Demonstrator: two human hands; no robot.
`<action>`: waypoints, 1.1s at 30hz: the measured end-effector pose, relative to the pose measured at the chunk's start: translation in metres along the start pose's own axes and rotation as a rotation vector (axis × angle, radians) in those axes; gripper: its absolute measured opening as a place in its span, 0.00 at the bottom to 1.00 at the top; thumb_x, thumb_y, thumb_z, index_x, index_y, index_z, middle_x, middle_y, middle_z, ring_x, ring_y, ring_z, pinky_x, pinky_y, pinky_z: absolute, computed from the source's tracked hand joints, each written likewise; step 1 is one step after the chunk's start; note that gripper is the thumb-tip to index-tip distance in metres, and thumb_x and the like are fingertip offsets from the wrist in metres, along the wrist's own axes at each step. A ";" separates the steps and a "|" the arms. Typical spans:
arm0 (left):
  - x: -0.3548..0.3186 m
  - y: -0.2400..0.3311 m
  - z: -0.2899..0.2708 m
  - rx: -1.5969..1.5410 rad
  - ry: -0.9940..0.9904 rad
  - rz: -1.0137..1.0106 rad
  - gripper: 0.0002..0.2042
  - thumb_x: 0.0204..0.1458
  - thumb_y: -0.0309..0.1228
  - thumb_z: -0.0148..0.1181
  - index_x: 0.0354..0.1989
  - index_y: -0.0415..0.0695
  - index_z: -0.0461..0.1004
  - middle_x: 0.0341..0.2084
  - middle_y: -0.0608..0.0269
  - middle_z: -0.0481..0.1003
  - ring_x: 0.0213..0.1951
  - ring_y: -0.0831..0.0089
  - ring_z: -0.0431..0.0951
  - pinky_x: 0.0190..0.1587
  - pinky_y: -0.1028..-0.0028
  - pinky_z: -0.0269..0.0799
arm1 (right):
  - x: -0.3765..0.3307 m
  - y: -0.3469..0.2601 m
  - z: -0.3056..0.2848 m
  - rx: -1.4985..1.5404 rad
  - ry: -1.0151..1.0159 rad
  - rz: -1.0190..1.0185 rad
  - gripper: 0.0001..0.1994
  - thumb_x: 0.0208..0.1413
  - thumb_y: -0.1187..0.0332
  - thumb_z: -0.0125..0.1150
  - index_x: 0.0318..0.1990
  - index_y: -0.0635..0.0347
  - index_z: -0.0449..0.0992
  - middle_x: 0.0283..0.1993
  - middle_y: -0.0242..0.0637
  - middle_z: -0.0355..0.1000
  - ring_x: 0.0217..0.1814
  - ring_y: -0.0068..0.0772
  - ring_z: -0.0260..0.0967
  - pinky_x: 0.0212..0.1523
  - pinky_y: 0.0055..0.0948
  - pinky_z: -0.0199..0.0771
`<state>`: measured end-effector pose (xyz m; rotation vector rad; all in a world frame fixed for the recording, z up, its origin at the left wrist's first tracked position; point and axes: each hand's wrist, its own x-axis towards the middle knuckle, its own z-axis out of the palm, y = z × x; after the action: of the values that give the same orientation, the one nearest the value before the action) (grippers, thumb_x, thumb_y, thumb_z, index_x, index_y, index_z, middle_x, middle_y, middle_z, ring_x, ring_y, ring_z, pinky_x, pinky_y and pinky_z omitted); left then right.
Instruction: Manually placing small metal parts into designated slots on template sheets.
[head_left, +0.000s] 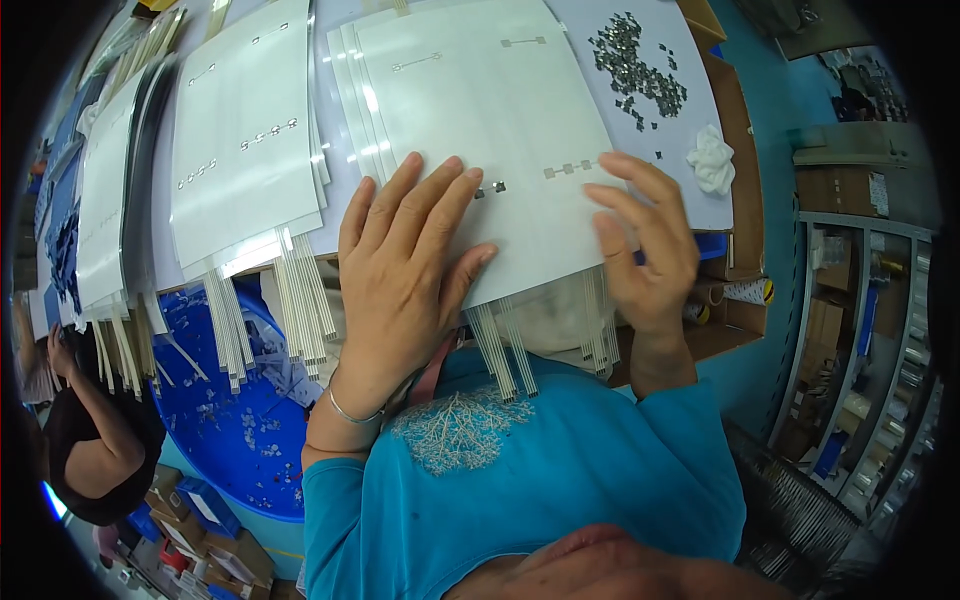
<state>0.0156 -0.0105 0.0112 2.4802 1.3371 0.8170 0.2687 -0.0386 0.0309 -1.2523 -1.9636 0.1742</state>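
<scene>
In front of me lies a stack of white flexible sheets [490,110] with striped ribbon tails [495,350] hanging over the table edge. My left hand [405,235] rests flat on the top sheet, fingers stretched and thumb apart. Beside its fingertips, small dark square pieces [499,187] sit on a row of pads, partly covered by the hand. My right hand [650,240] is over the sheet's right edge, its fingers bent but apart, near another row of grey pads [568,170]. Nothing shows between those fingers.
Loose dark metallic pieces [640,70] are scattered at the far right, near a crumpled white wad [711,160]. More sheet stacks [245,140] lie to the left. Below them stands a blue tub [220,440]. Another person [95,430] is at the far left; shelving [860,340] stands right.
</scene>
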 end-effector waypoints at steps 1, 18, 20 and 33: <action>0.002 0.003 -0.001 -0.004 -0.002 0.008 0.32 0.60 0.45 0.71 0.72 0.54 0.73 0.67 0.61 0.76 0.72 0.54 0.70 0.76 0.49 0.56 | -0.008 0.004 -0.005 -0.033 0.089 0.111 0.10 0.64 0.77 0.68 0.51 0.68 0.86 0.61 0.49 0.79 0.66 0.49 0.76 0.66 0.46 0.75; 0.006 0.008 0.004 0.077 -0.035 0.021 0.27 0.60 0.51 0.68 0.67 0.57 0.80 0.69 0.65 0.76 0.75 0.59 0.68 0.80 0.49 0.52 | -0.035 0.035 -0.030 -0.566 0.099 0.220 0.10 0.66 0.72 0.69 0.51 0.65 0.88 0.59 0.42 0.80 0.51 0.40 0.78 0.51 0.35 0.79; 0.007 0.008 0.005 0.069 -0.019 0.012 0.28 0.59 0.49 0.70 0.67 0.56 0.79 0.68 0.64 0.76 0.74 0.58 0.69 0.80 0.48 0.51 | -0.032 0.040 -0.033 -0.462 0.090 0.267 0.11 0.66 0.72 0.69 0.52 0.64 0.88 0.61 0.43 0.80 0.52 0.40 0.78 0.52 0.35 0.79; 0.008 0.002 0.003 -0.068 0.009 0.009 0.42 0.54 0.44 0.75 0.77 0.48 0.66 0.65 0.61 0.77 0.72 0.56 0.72 0.77 0.47 0.54 | 0.017 0.022 -0.004 -0.256 -0.158 -0.149 0.17 0.57 0.68 0.73 0.54 0.55 0.89 0.72 0.48 0.73 0.73 0.55 0.68 0.70 0.50 0.72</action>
<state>0.0225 -0.0047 0.0132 2.4346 1.2799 0.8621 0.2837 -0.0144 0.0321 -1.2776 -2.2624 -0.0569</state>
